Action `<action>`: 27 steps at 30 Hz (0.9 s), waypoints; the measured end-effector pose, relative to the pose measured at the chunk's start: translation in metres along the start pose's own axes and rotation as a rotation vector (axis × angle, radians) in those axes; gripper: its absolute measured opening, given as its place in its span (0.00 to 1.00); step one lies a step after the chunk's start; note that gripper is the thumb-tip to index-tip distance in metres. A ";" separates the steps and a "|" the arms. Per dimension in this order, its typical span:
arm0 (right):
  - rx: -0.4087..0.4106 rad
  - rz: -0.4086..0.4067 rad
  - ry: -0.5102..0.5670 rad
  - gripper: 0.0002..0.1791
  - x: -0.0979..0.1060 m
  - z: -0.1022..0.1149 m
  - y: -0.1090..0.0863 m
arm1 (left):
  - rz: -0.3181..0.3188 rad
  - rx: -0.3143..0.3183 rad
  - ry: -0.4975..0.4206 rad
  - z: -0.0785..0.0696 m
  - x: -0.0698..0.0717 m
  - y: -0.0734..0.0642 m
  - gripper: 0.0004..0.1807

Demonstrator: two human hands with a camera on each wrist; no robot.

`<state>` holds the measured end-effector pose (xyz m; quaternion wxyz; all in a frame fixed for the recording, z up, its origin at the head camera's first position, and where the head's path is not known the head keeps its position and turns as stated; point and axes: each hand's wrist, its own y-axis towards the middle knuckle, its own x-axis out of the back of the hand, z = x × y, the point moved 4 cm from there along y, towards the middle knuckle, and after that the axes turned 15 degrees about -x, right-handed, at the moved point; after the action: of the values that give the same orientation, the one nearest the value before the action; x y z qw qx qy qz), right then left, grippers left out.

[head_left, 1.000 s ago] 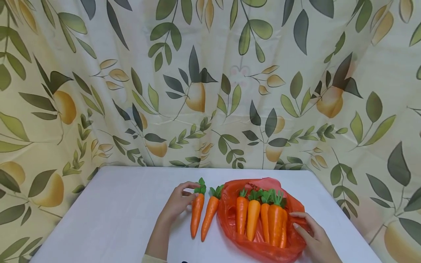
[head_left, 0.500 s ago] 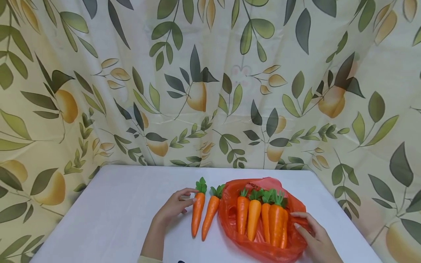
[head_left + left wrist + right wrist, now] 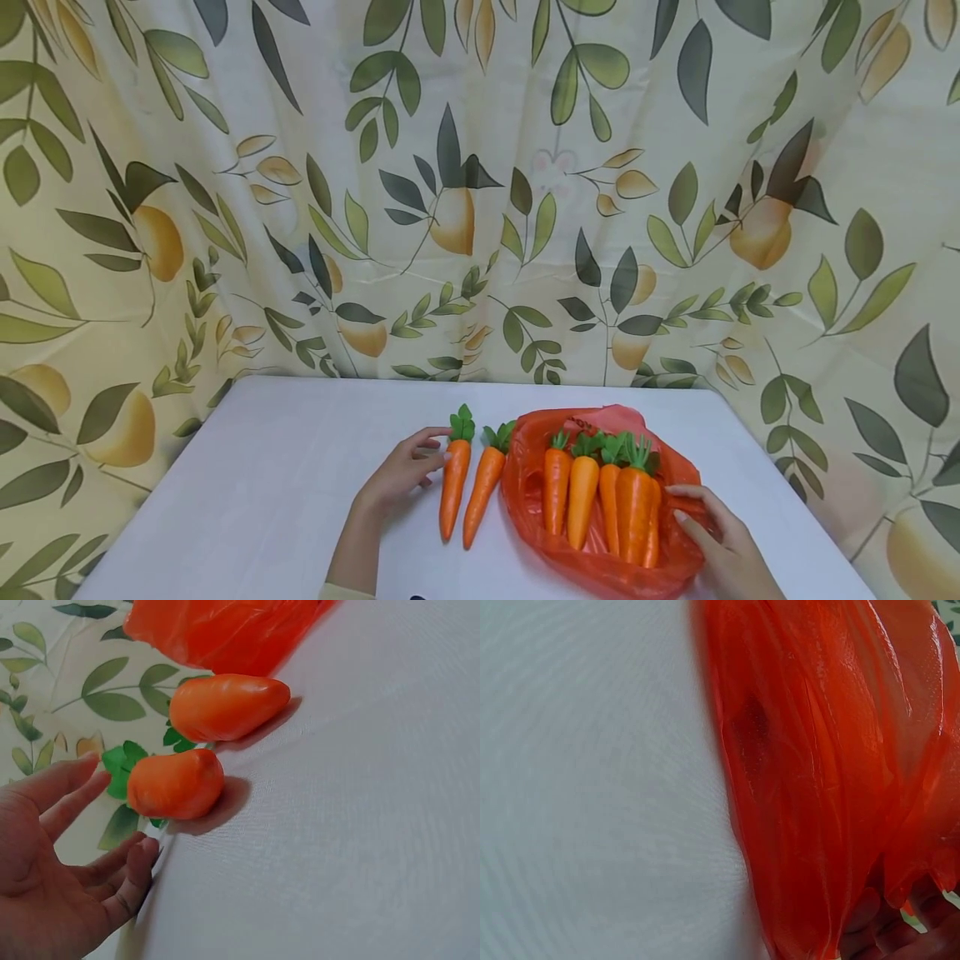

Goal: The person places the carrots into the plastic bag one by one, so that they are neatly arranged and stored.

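Two carrots lie side by side on the white table, tops away from me: the left carrot (image 3: 454,493) and the right carrot (image 3: 484,492). My left hand (image 3: 401,472) is beside the left carrot's leafy end. In the left wrist view, that hand (image 3: 52,862) has parted, loosely bent fingers and holds nothing, close to the nearer carrot (image 3: 177,784). A red plastic bag (image 3: 585,577), its mouth spread wide, has several carrots (image 3: 582,500) inside. My right hand (image 3: 723,537) grips the bag's right rim; in the right wrist view the bag (image 3: 802,787) partly hides its fingers.
A white cloth covers the table (image 3: 247,500). Behind it and at both sides hangs a curtain (image 3: 480,250) printed with leaves and fruit. A small dark object (image 3: 417,597) shows at the bottom edge of the head view.
My left hand has drawn slightly left, off the left carrot's leafy top, its fingers loosening. My right hand keeps its place at the bag's rim. The head view has shifted slightly.
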<state>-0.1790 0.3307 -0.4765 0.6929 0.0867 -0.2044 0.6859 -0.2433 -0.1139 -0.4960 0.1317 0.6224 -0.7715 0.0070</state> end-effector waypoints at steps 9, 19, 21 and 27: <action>-0.075 0.017 -0.004 0.21 -0.003 0.000 0.001 | 0.056 -0.003 0.014 -0.001 -0.008 0.001 0.19; -0.064 0.018 0.003 0.22 -0.002 0.001 -0.002 | 0.081 0.012 0.102 -0.002 -0.017 0.003 0.25; -0.058 0.016 0.002 0.22 -0.002 0.001 -0.002 | 0.087 -0.009 0.116 -0.003 -0.017 0.003 0.27; -0.037 0.014 0.008 0.21 -0.001 0.003 -0.003 | 0.100 -0.039 0.146 -0.005 -0.019 0.004 0.28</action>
<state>-0.1765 0.3280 -0.4740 0.6905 0.0697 -0.2147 0.6872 -0.2425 -0.0942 -0.4941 0.1991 0.5781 -0.7901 0.0437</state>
